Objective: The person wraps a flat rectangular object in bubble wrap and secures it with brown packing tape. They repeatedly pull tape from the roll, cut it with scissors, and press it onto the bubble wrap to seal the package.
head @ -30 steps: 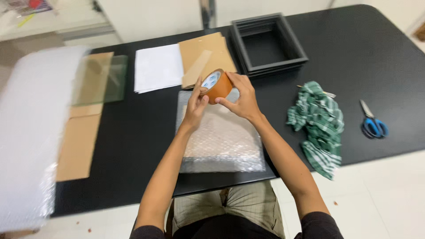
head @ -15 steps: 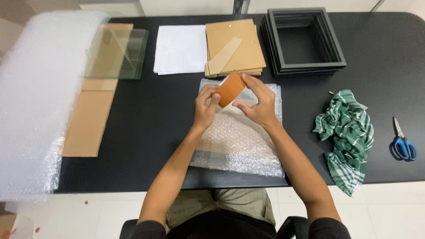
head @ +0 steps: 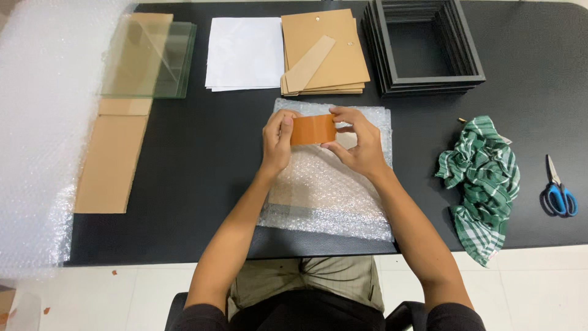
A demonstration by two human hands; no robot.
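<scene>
Brown tape roll [head: 313,129], seen edge-on w/ a smooth glossy band, held up btwn both hands over the bubble-wrapped bundle [head: 327,184] on the black surface [head: 202,165]. Left hand [head: 277,142] fingers clamped on its left side, right hand [head: 360,144] fingers pinching its right edge.

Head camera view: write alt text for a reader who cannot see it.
Both hands, left hand and right hand, hold a brown tape roll above a bubble-wrapped flat parcel on a black table. Black frames, glass panes, a green cloth and scissors lie around.
</scene>
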